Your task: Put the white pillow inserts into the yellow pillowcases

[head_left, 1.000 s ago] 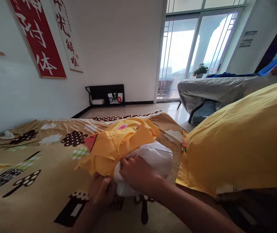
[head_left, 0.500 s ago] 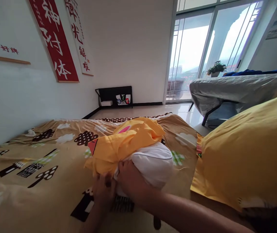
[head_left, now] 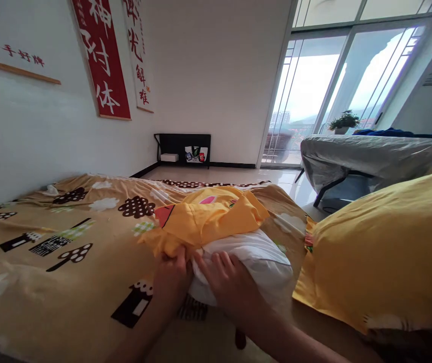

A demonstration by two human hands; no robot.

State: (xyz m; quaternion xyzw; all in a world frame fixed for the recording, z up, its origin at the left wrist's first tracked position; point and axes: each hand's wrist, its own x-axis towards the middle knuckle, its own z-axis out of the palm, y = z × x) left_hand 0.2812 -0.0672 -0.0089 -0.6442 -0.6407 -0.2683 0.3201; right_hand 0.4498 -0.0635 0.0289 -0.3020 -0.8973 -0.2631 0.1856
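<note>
A white pillow [head_left: 257, 254] lies on the bed, its far part covered by a crumpled yellow pillowcase [head_left: 216, 222] with pink and red printed patches. My left hand [head_left: 172, 275] is closed on the near left edge of the pillowcase. Just beside it, my right hand [head_left: 225, 280] presses curled fingers into the near side of the white pillow and grips it. The fingertips of both hands are partly hidden in the cloth. White pillow fabric bulges out to the right of the yellow cloth.
A tan patterned blanket [head_left: 98, 282] covers the bed. At the right stands a large yellow pillow [head_left: 385, 252]. Beyond the bed are a table under a grey cover [head_left: 374, 156], a potted plant [head_left: 344, 121], and a low black stand [head_left: 181, 143] by the wall.
The view has tilted and shifted slightly. My right hand has moved right over the white pillow, its fingers now bent on top. The pillowcase lies a little flatter.
</note>
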